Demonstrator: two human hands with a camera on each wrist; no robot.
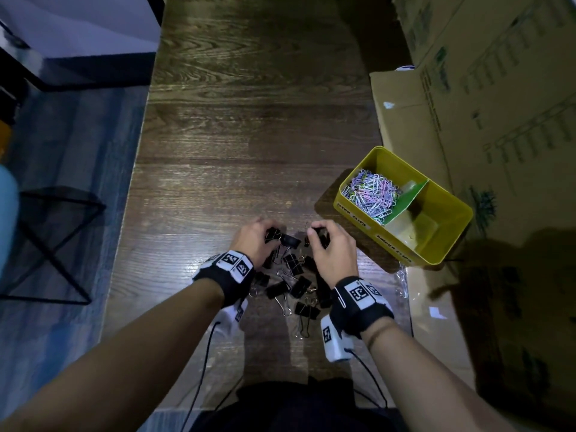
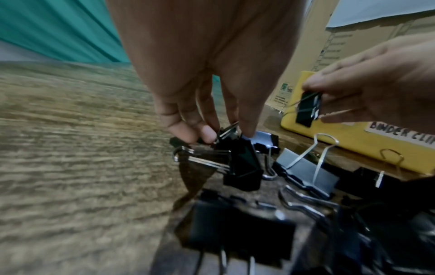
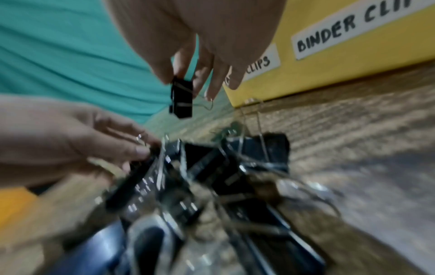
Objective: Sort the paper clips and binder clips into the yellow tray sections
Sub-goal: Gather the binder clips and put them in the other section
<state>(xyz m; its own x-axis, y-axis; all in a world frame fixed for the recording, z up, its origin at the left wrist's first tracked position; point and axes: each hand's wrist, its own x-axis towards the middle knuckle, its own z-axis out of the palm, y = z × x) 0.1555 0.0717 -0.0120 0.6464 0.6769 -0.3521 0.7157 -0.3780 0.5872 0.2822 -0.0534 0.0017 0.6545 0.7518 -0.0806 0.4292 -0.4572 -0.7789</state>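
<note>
Several black binder clips (image 1: pixel 293 275) lie in a heap on the wooden table between my wrists. My left hand (image 1: pixel 258 236) pinches one black binder clip (image 2: pixel 242 163) at the heap's far left, just above the table. My right hand (image 1: pixel 330 244) pinches a small black binder clip (image 3: pixel 181 97), also seen from the left wrist as a small black binder clip (image 2: pixel 308 108), held clear of the heap. The yellow tray (image 1: pixel 355 213) stands to the right. Its far section holds pastel paper clips (image 1: pixel 372 193); the near section (image 1: pixel 424 226), labelled binder clips, holds no clips that I can see.
A green divider (image 1: pixel 405 201) splits the tray. Cardboard boxes (image 1: pixel 486 88) line the table's right side, close behind the tray. The table's left edge (image 1: pixel 124 213) drops to a blue floor with a black wire stand (image 1: pixel 53 244).
</note>
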